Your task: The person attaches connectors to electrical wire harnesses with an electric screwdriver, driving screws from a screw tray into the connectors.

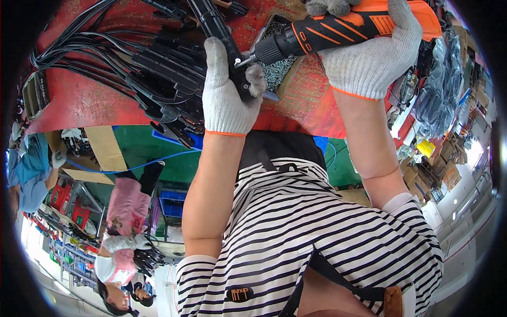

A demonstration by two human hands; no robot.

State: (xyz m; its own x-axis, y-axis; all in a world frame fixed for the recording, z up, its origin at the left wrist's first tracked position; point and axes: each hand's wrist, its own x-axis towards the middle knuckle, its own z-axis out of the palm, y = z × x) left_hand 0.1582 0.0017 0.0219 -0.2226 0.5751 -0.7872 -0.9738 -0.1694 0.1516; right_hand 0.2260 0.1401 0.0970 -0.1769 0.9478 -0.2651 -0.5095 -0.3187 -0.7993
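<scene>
A long black plastic part (pixel 216 24) is gripped in my left hand (pixel 227 105), which wears a white knit glove with grey fingertips. Its thumb lies along one side and its fingers curl round the other. My right hand (pixel 364 66), gloved the same way, is wrapped round an orange and black cordless screwdriver (pixel 338 33). The tool lies nearly level, its bit pointing left to a small silver screw (pixel 237 62) on the part. Whether the bit sits in the screw head, I cannot tell. Under the tool, an open box holds many loose screws (pixel 281 73).
Black parts with cables (pixel 163 66) are piled on the red worktable (pixel 74 105), left of my hands. Clear plastic bags (pixel 438 87) lie at the right. Blue crates (pixel 173 203) and co-workers (pixel 129 203) are beyond the table's edge at lower left.
</scene>
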